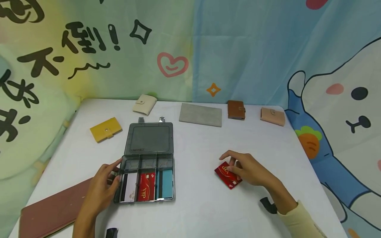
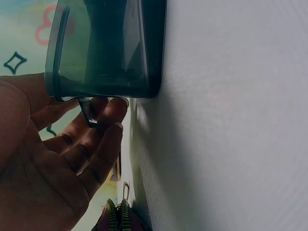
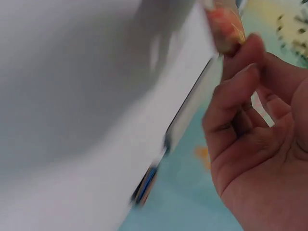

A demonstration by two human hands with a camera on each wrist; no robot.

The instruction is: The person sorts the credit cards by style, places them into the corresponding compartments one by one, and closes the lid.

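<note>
A dark translucent plastic box (image 1: 148, 122) lies with its lid folded back, compartments facing up. Its front row holds a white card (image 1: 131, 190) with a black stripe, a red VIP card (image 1: 146, 186) and a blue card (image 1: 167, 183). My left hand (image 1: 102, 185) rests against the box's left side; in the left wrist view, its loosely extended fingers (image 2: 103, 156) reach under a small clip on the wall. Right of the box, my right hand (image 1: 248, 168) pinches another red VIP card (image 1: 226, 175), tilted at or just above the table. That card (image 3: 225, 26) looks blurred in the right wrist view.
Along the back lie a cream wallet (image 1: 145, 104), a grey flat wallet (image 1: 200, 114), a brown wallet (image 1: 236, 109) and a pinkish-tan wallet (image 1: 272, 116). A yellow wallet (image 1: 105, 129) lies left of the lid. A large reddish-brown wallet (image 1: 53, 208) is partly behind my left forearm.
</note>
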